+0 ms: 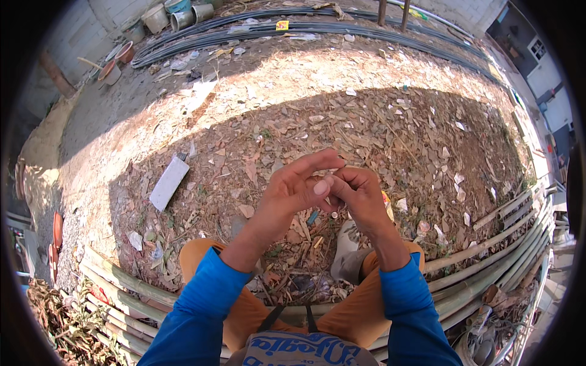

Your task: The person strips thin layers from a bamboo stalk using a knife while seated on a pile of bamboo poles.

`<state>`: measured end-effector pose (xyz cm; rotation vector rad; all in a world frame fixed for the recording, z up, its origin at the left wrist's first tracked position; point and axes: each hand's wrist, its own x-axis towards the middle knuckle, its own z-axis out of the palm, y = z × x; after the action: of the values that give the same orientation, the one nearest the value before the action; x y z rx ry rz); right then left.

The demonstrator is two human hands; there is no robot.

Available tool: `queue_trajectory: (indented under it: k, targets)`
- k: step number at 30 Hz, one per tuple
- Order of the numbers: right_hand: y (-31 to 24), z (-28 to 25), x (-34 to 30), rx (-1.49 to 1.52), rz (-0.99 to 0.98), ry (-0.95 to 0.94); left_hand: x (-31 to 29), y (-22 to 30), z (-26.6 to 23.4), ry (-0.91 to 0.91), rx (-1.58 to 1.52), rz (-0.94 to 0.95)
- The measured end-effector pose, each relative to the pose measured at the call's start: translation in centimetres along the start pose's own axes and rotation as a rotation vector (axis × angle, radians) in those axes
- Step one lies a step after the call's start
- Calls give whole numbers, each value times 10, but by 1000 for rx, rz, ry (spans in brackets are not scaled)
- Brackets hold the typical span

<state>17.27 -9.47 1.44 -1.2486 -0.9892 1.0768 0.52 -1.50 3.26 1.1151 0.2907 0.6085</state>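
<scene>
My left hand (285, 192) and my right hand (361, 194) meet in front of me, above the littered ground between my knees. The left hand's upper finger reaches out to the right, while its thumb presses in against the fingertips of the other hand. On the right, the fingers are curled into a pinch at that thumb. Anything held between them is too small or too hidden to make out. Both forearms wear blue sleeves.
Bamboo poles (488, 256) lie across both sides at my seat's level. A pale block (169, 183) rests on the leafy ground to the left. Farther off are long bundled rods (244, 35), buckets (155, 19) by the wall and two upright posts (405, 14).
</scene>
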Motion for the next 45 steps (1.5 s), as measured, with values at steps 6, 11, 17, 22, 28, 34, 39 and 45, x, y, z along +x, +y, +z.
queue_trajectory:
  k: [6, 11, 17, 22, 28, 34, 39, 45]
  targets:
    - [0, 2, 1, 9, 66, 36, 0, 0, -2, -38, -21, -23]
    - [0, 8, 1, -89, 174, 36, -2, -4, 6, 164, 78, 106]
    - [14, 6, 2, -180, 83, -19, -2, -5, 5, 167, 112, 232]
    - [8, 5, 2, -216, 128, -79, -2, -4, 3, 88, 227, 216]
    - [2, 7, 0, -81, 192, -81, -5, -8, 8, 13, 420, 273]
    - [-7, 16, -2, 82, 297, 23, -6, -6, 3, -15, 442, 267]
    - [-3, 4, -3, 133, 361, -89, -4, -4, 7, 49, 343, 321]
    - [6, 10, -2, 99, 268, -20, -4, -3, 11, 70, 301, 296]
